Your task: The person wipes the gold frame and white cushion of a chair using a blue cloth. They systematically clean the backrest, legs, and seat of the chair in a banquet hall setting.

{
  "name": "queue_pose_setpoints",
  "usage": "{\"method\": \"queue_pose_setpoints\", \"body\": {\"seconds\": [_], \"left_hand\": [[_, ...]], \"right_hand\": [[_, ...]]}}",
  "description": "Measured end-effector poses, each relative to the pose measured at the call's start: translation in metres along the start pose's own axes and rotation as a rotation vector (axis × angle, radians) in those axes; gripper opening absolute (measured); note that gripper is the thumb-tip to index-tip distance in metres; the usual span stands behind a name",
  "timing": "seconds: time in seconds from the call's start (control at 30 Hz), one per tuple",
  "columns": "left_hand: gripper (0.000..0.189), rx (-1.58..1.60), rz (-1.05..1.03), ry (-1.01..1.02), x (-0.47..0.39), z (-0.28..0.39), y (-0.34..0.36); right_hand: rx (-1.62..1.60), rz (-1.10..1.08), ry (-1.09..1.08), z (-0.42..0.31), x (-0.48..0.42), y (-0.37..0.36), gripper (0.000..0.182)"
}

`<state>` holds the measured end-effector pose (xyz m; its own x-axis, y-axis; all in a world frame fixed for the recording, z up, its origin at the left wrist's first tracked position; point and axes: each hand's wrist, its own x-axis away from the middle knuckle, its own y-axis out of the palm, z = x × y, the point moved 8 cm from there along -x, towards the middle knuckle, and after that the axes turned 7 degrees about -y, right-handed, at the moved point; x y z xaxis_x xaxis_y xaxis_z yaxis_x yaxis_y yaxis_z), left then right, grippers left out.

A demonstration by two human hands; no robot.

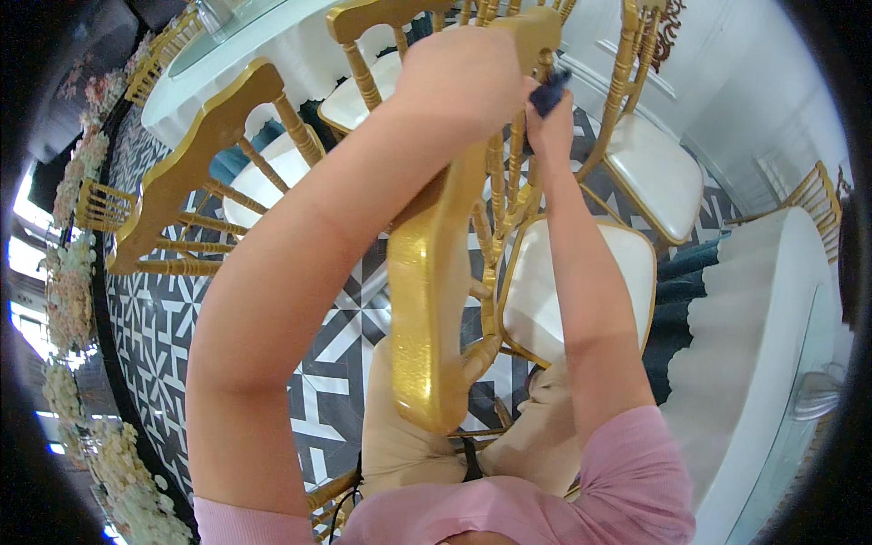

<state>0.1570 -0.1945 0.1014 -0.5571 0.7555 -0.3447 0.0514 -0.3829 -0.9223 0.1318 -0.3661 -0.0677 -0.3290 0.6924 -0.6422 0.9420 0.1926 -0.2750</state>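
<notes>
Directly before me stands a gold chair with a thick top rail (412,320) and turned spindles. Its white padded seat (528,300) shows on the right. My left hand (470,78) is curled over the far part of that rail, its fingers mostly hidden behind the hand. Just to the right, my right hand (550,129) pinches a dark blue cloth (550,94), beside the spindles below the rail. The two hands are close together, and the cloth lies between them.
More gold chairs stand to the left (197,157), at the back (381,27) and at the right (650,177). A round table with a white cloth (742,327) is on the right, another table (197,102) at upper left. Pale flowers (129,470) line the left side. The floor (157,340) is patterned tile.
</notes>
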Motion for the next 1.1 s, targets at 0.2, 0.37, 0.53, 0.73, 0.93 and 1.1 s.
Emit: {"method": "queue_pose_setpoints", "body": {"seconds": [0.2, 0.37, 0.53, 0.73, 0.93, 1.1], "left_hand": [[0.038, 0.055, -0.068, -0.061, 0.002, -0.003, 0.000], [0.056, 0.505, -0.168, -0.083, 0.006, -0.008, 0.001], [0.058, 0.443, -0.248, -0.128, 0.058, -0.111, -0.008], [0.056, -0.190, 0.096, -0.212, 0.146, -0.280, -0.170], [0.066, -0.170, -0.108, -0.618, 0.245, -0.409, -0.171], [0.052, -0.279, -0.049, -0.627, 0.237, -0.408, -0.142]], "right_hand": [[-0.152, -0.128, 0.122, 0.060, 0.050, 0.022, 0.051], [0.137, -0.327, 0.132, 0.113, 0.077, -0.010, 0.052], [0.091, -0.447, 0.213, 0.088, 0.096, -0.078, 0.044], [0.029, -0.286, 0.098, -0.025, 0.041, -0.167, 0.043], [-0.531, -0.138, -0.206, -0.248, 0.063, -0.163, 0.054], [-0.470, -0.234, -0.406, -0.344, 0.138, -0.136, 0.051]]}}
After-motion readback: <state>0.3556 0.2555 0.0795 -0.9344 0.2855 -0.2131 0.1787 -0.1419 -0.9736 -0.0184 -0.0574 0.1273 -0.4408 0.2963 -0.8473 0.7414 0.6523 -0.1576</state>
